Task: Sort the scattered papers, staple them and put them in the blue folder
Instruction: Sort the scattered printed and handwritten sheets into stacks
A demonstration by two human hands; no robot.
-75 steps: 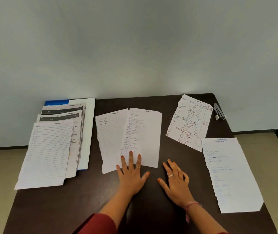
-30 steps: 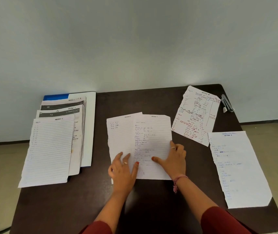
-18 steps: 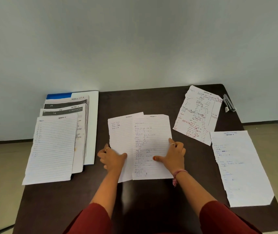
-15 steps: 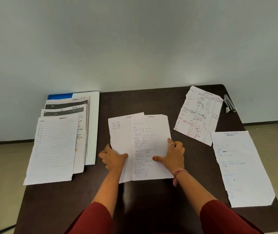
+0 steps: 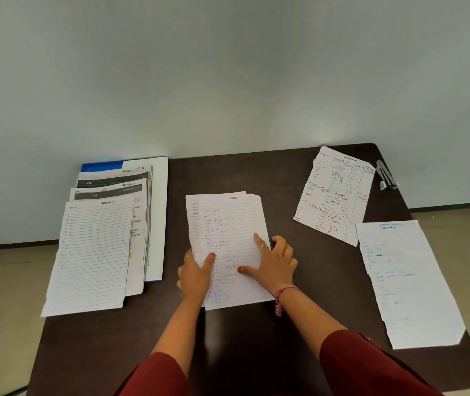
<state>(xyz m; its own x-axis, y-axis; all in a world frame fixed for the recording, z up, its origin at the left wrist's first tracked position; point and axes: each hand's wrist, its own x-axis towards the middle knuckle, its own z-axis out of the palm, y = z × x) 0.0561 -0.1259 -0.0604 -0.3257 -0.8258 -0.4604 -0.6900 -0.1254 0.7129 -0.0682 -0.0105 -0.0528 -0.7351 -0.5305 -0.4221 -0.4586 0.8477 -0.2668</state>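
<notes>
- Head view: a dark bench (image 5: 256,172) is seen against a pale wall.
- At bench centre, two lined handwritten sheets (image 5: 228,224) are stacked, nearly aligned; the lower sheet shows only as a strip along the left and top edges.
- The left hand (image 5: 195,277) is placed at the stack's lower left edge: thumb on top of the paper, fingers hidden beneath or behind it, so the edge is pinched.
- The right hand (image 5: 274,267) is laid on the stack's right side; thumb and forefinger are pressed flat on the top sheet, the remaining fingers loosely curled at the edge.
- The blue folder (image 5: 101,166) is located far left, mostly covered by a fanned pile of papers (image 5: 96,247).
- Two single sheets are noted on the right: one in red ink (image 5: 334,195), one in blue (image 5: 405,281).
- A stapler (image 5: 385,175) lies at the far right corner.
</notes>
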